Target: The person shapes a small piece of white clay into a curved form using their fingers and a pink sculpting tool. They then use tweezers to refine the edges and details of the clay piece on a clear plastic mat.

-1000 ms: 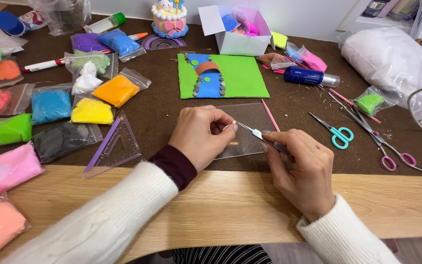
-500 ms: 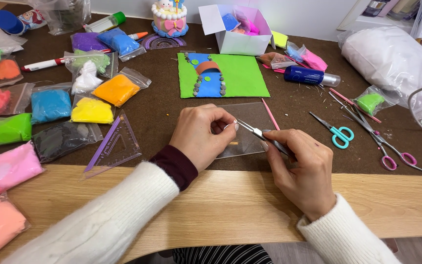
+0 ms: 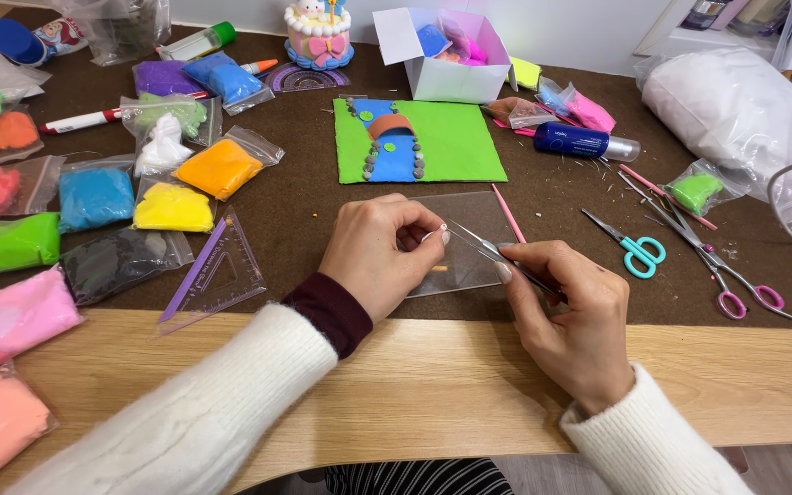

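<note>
Fingers of the right hand (image 3: 572, 316) pinch thin tweezers (image 3: 497, 251); left hand (image 3: 379, 252) fingers curl on the clear sheet (image 3: 471, 220).

I count two pairs of scissors at the right of the frame, one with teal handles (image 3: 636, 247) and one with pink handles (image 3: 735, 280). Lower left, one clear set square (image 3: 222, 270). Top middle, one white box (image 3: 446, 55).

Wooden table (image 3: 433, 385) carries brown felt mat (image 3: 304, 206); sleeved forearms rest on bare wood.
</note>
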